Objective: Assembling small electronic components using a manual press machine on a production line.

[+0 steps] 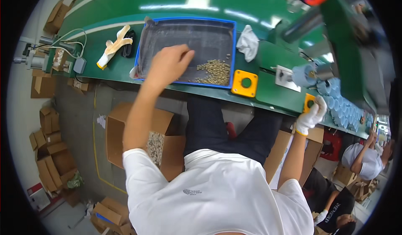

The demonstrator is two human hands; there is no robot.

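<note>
My bare left hand [171,63] hangs over a blue-rimmed tray [184,20] with a dark lining. Its fingers curl down and look closed; whatever they may hold is hidden. Small brass-coloured metal parts [215,71] lie heaped in the tray's near right corner, to the right of this hand. Far to the right, my right hand [312,115] in a white glove is at a yellow button box [309,102], partly covering it. Its fingers look stretched out, with nothing seen in them. A second yellow button box [244,83] with a dark green button sits beside the tray.
A glove [114,47] and a white cloth [248,43] flank the tray. Right of it stand a metal fixture [289,77], a press machine [343,38] and many light-blue cups [335,103]. Open cardboard boxes [117,136] stand below the bench edge. Other people are at the far right.
</note>
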